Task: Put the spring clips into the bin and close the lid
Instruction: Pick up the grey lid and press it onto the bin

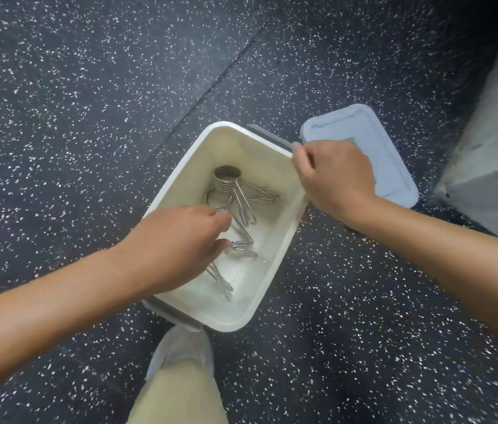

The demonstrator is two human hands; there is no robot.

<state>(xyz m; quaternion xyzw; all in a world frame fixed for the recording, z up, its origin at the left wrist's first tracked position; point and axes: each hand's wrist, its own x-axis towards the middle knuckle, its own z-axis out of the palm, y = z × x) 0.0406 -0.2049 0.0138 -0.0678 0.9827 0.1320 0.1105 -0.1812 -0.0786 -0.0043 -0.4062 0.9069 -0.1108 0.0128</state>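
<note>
Left hand (177, 243) inside white rectangular plastic bin (272, 249) on speckled dark rubber floor (88, 102), fingers curled over silver wire spring clips (235, 197); grip uncertain. Right hand (333, 175) pinches bin rim. Pale blue lid (364, 127) alongside. Risk: upright clips block lid.

My left hand (177, 243) is down inside the white bin (275, 255), fingers curled over the metal spring clips (235, 194) piled on its bottom. My right hand (333, 175) grips the bin's far rim. The grey lid (373, 139) lies on the speckled floor (88, 102) just beside the bin.
</note>
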